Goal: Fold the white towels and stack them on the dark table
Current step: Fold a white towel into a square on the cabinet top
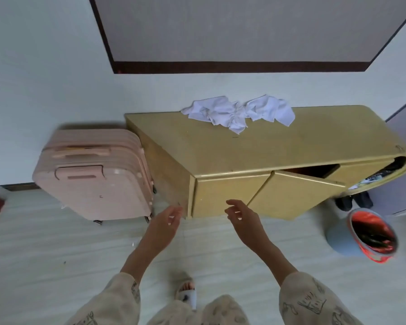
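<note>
White towels (238,112) lie crumpled in a loose heap at the back of the yellow cabinet (267,146) top, against the wall, unfolded and seemingly waiting to be picked up. The left hand (168,220) and right hand (240,214) reach forward below them, empty, fingers relaxed, palms facing each other.

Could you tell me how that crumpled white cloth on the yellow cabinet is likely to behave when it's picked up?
The white cloth lies crumpled, so it probably hangs limp. It looks thin, likely light. It may be several pieces, so one could trail.
</note>
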Demonstrator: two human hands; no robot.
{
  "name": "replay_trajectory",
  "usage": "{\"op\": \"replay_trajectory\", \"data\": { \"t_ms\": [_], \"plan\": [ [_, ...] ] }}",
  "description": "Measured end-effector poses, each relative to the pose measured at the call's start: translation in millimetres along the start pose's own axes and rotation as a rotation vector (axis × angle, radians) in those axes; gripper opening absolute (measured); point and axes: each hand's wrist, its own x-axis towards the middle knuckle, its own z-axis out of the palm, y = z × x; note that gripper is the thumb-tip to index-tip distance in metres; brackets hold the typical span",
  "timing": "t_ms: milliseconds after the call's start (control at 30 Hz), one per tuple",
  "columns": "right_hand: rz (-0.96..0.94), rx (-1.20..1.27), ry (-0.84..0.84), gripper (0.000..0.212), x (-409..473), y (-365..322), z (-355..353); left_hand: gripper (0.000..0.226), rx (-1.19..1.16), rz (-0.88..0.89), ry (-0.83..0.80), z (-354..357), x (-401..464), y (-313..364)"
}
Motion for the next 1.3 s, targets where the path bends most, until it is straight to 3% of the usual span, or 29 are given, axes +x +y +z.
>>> {"op": "replay_trajectory", "data": {
  "t_ms": [300, 667, 933, 1033, 1167, 1300],
  "plan": [
    [0.082, 0.005, -0.059, 0.025, 167, 8, -43, 0.025, 0.077, -0.038, -0.105, 20, 159, 43],
    [0.211, -0.090, -0.175, 0.027, 407, 24, -101, 0.021, -0.013, -0.234, 0.004, 55, 349, 111],
    [0.208, -0.143, -0.018, 0.042, 532, 12, -111, 0.021, -0.055, -0.364, 0.047, 67, 388, 105],
    [0.275, -0.235, -0.062, 0.048, 566, 10, -106, 0.021, -0.063, -0.379, 0.057, 67, 395, 98],
    [0.310, -0.335, -0.041, 0.031, 582, 12, -95, 0.022, -0.068, -0.365, 0.051, 60, 415, 96],
    [0.154, -0.240, 0.039, 0.023, 568, -3, -101, 0.024, -0.038, -0.280, 0.043, 47, 436, 113]
  ]
}}
